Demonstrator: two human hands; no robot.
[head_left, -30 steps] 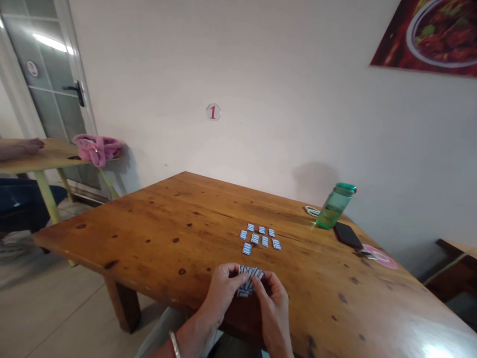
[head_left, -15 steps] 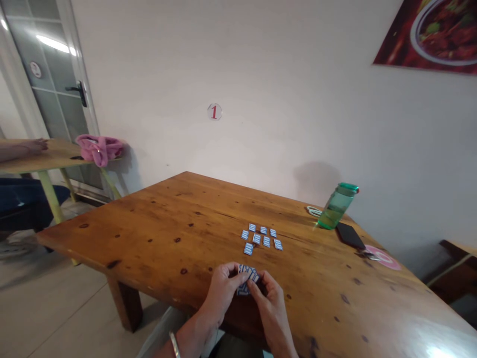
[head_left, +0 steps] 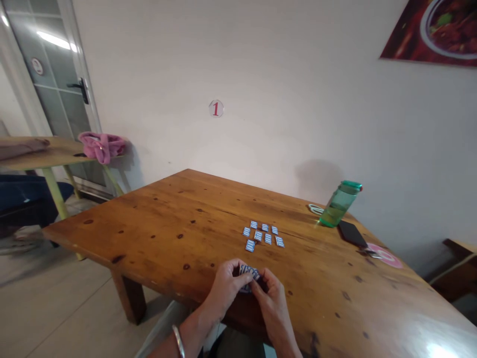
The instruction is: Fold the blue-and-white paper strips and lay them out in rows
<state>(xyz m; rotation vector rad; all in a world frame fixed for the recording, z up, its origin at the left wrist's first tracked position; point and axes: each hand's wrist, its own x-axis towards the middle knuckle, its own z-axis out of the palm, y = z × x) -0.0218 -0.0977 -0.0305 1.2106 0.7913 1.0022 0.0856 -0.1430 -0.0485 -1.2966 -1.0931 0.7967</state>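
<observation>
Small cards with a blue-and-white pattern (head_left: pixel 249 271) are bunched between my two hands at the table's near edge. My left hand (head_left: pixel 228 284) is closed on them from the left, its thumb lying across the front. From the right, my right hand (head_left: pixel 271 292) pinches the same bunch with thumb and fingers; the fingertips behind are hidden. Just beyond my hands, several small blue-and-white striped pieces (head_left: pixel 268 238) lie flat in loose rows on the wooden table (head_left: pixel 167 214). A silver bangle (head_left: pixel 178 341) circles my left wrist.
To the right stand a green bottle (head_left: pixel 341 204), a dark flat phone-like object (head_left: pixel 352 233), a pink round mat (head_left: pixel 387 256) and a coiled white cable (head_left: pixel 316 209). At far left, another person's arm (head_left: pixel 26 147) rests on a second table near a pink cloth (head_left: pixel 102 146).
The view has shifted slightly. My thumbs have moved a little over the bunched cards, which now sit more tilted; both hands keep hold. The pieces on the table stay put.
</observation>
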